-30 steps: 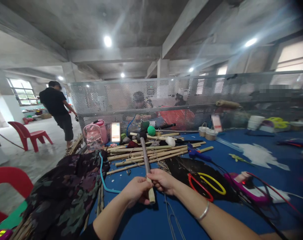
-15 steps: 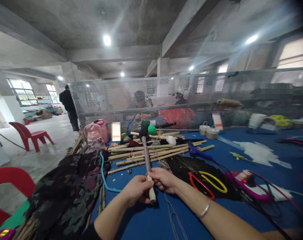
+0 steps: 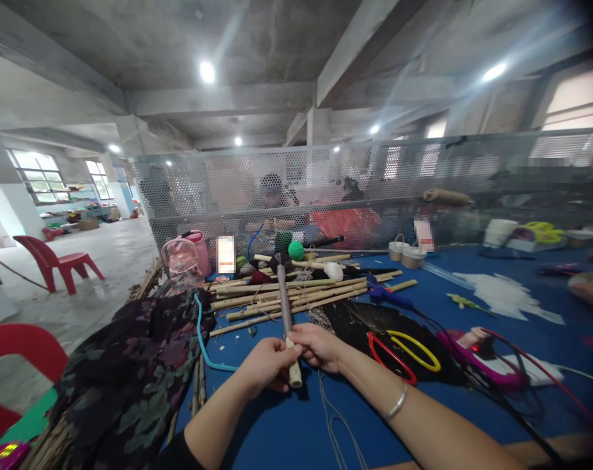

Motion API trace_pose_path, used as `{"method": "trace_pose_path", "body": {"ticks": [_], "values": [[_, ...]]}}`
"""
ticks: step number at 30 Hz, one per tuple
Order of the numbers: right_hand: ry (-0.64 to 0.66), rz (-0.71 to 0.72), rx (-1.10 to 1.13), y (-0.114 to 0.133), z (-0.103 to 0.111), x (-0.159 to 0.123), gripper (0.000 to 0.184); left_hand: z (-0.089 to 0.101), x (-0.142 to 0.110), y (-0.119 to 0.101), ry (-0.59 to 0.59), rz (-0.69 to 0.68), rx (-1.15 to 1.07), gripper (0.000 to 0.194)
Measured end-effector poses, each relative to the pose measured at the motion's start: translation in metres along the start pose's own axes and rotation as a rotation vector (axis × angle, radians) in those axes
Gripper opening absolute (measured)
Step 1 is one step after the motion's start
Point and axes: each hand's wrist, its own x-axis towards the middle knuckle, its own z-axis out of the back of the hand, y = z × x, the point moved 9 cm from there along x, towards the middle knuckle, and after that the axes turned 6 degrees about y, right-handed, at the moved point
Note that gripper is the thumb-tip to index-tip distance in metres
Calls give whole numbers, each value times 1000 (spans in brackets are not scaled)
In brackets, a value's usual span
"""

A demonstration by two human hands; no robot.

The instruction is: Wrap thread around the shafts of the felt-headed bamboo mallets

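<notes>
Both hands are closed at the near end of a bamboo stick, whose bare pale tip points toward me. Farther along, its shaft looks grey and wrapped, reaching away to a dark ball of yarn. My left hand grips the stick from the left, thumb on top. On the other side, my right hand pinches it just above the pale end. A loose grey cord trails from below my right hand across the blue tabletop. Whether the right fingers also hold the cord is hidden.
Several bamboo sticks lie beyond my hands, with a green yarn ball behind. Scissors with red and yellow handles, a blue glue gun and a magenta power strip lie right. Dark patterned cloth drapes left. A perforated metal screen stands behind.
My hands and the stick's near end have moved slightly up in the view, and the bare tip now shows its end more. The standing person at the left is no longer clearly visible.
</notes>
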Motion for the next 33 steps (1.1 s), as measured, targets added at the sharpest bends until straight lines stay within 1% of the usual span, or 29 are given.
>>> {"method": "trace_pose_path", "body": {"ticks": [2,3,6,8,9,11,14,16,19,21,23,25,27,29,30,31,33], "values": [[-13,3,-9,0,1,1,38,5,2,-1,-56,-34,59,51],[-14,0,-4,1,1,1,37,5,3,-2,-57,-61,47,51],[22,-47,40,0,0,-1,33,-5,4,-5,43,-97,-96,46],[30,-62,57,-1,-1,-3,30,-12,2,-5,117,-73,-174,42],[20,-57,57,0,0,-3,30,-14,1,-4,139,-55,-178,41],[-17,-30,40,0,1,-2,32,-12,0,-3,112,-32,-88,42],[-55,6,-8,0,1,1,36,-2,0,-3,5,-30,131,47],[-60,11,-19,-1,2,2,36,-2,0,-5,-3,-65,157,47],[-12,-33,30,-3,2,1,35,-9,-1,-9,77,-98,44,45],[35,-58,71,-2,0,-1,34,-14,-2,-11,123,-93,-28,42],[51,-48,93,0,-1,-2,33,-16,-3,-11,150,-72,-58,40],[24,-22,85,1,0,-2,33,-14,-3,-8,124,-46,0,41],[-26,-4,50,0,2,0,32,-5,-1,-4,42,-32,126,43],[-70,3,19,0,4,1,32,2,0,-5,-38,-59,224,46],[-80,3,15,0,5,1,32,4,1,-6,-55,-78,235,47],[-77,-2,21,-1,5,0,32,3,1,-6,-49,-95,219,47],[-37,-33,48,-2,4,-1,31,-3,1,-8,7,-116,148,45]]}}
